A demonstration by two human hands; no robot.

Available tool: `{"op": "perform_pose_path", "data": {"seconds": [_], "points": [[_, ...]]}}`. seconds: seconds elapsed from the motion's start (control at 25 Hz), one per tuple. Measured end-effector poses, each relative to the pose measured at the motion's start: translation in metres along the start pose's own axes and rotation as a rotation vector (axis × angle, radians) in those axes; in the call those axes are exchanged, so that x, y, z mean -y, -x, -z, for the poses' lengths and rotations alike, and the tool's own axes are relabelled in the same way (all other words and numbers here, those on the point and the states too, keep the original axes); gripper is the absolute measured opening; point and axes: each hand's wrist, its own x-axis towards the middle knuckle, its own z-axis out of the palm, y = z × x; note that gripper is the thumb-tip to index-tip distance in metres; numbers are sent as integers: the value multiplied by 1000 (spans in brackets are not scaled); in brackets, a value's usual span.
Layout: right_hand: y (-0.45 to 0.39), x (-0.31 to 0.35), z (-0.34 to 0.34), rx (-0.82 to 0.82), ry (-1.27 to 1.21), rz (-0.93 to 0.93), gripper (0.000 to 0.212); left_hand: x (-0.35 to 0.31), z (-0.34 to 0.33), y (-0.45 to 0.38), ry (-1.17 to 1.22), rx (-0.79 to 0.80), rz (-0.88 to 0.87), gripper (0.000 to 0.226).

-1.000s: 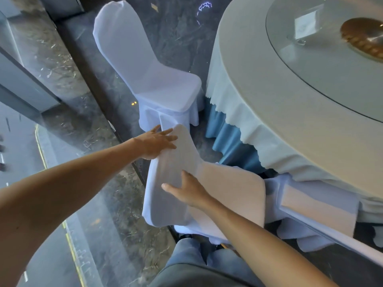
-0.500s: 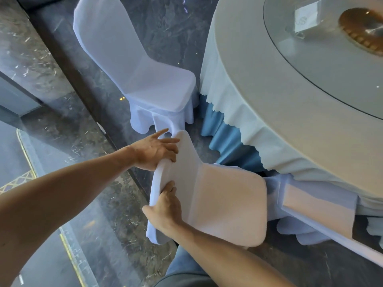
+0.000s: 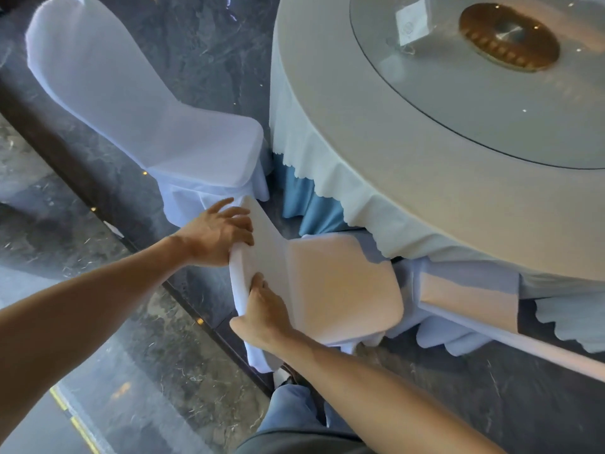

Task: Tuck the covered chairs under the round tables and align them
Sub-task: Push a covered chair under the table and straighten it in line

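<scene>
Nearest, at the bottom edge: blue trouser legs point(image 3: 291, 411) over dark stone floor point(image 3: 458, 388). Just above, right hand point(image 3: 262, 314) gripping the lower side edge of the chair back point(image 3: 258, 257), fingers curled round the white cover, thumb stretched out along the rear. Left hand point(image 3: 217, 234) clasping the upper edge of the same back, fingers bent over the top rim, index finger lifted a little. Chair point(image 3: 340, 290) in a white cover, seat pointing at the round table point(image 3: 425, 158), front edge of the seat just under the hanging scalloped tablecloth point(image 3: 327, 178), back tilted toward the camera. To the right, touching or nearly touching it, a second covered chair point(image 3: 471, 290), tucked further under the cloth. Blue skirt point(image 3: 307, 204) showing below the pale top cloth. Farther left, a third covered chair point(image 3: 147, 119), standing apart from the table edge, seat corner close to the cloth, angled rather than square to the table. On the table, a glass turntable point(image 3: 491, 103) with a brown round base point(image 3: 507, 37) at its middle and a small clear card stand point(image 3: 409, 24) beside it. Along the left, a glass wall point(image 3: 98, 355) with reflections.
</scene>
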Motion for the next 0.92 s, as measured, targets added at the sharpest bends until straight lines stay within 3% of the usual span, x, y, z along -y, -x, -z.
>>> {"op": "perform_pose_path", "data": {"seconds": [0.16,0.4,0.76,0.92], "points": [[1,-10,13,-34,-6,8,87,-5,15,-24,27,-72,-139,33],[27,-11,0,23,8,75,90,-16,13,3,24,11,-255,10],[43,-6,-3,69,44,180,89,-20,12,41,3,-47,-274,7],[34,-16,8,-3,74,256,66,-23,11,44,-10,-63,-206,4]]}}
